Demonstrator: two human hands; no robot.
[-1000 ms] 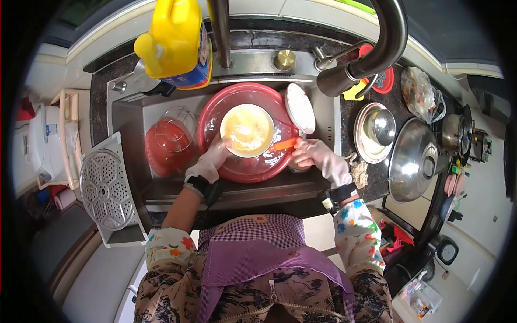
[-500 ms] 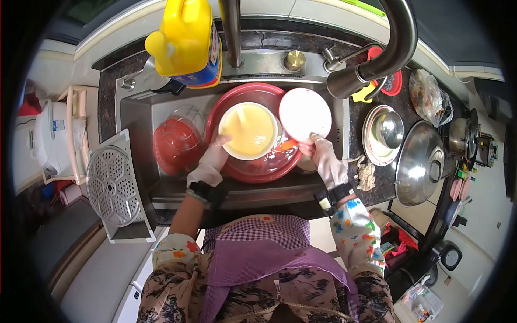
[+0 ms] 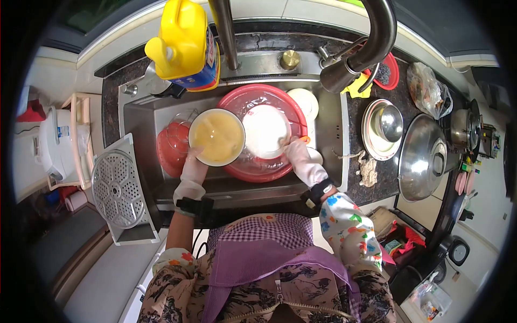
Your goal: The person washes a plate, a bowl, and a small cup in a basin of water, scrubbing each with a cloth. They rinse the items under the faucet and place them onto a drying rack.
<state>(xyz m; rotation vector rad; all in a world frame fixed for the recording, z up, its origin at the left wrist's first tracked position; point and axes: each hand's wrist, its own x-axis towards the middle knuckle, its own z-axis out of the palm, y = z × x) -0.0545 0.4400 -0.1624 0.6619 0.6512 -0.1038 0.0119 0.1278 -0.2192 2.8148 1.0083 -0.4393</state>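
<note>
My left hand (image 3: 192,168), in a translucent glove, grips the near edge of a round bowl (image 3: 217,135) with a thin dark rim and a yellowish inside. The bowl is over the left part of a red basin (image 3: 298,110) in the sink. My right hand (image 3: 302,161), also gloved, is closed on the near right edge of a white plate (image 3: 265,132). That plate lies over the middle of the basin, where water shows around it. A bit of orange (image 3: 305,139) shows beside my right fingers at the basin's rim.
In the sink, a red bowl (image 3: 171,151) with a wire piece stands left and a pale dish (image 3: 305,102) right. A yellow jug (image 3: 183,43) and the tap (image 3: 344,75) rise behind. Stacked plates (image 3: 371,148) and a large steel lid (image 3: 420,161) sit on the right counter.
The bowl in my left hand has moved left, off the basin's middle. My right hand has brought the white plate left, over the basin. The pale dish at the sink's right now shows.
</note>
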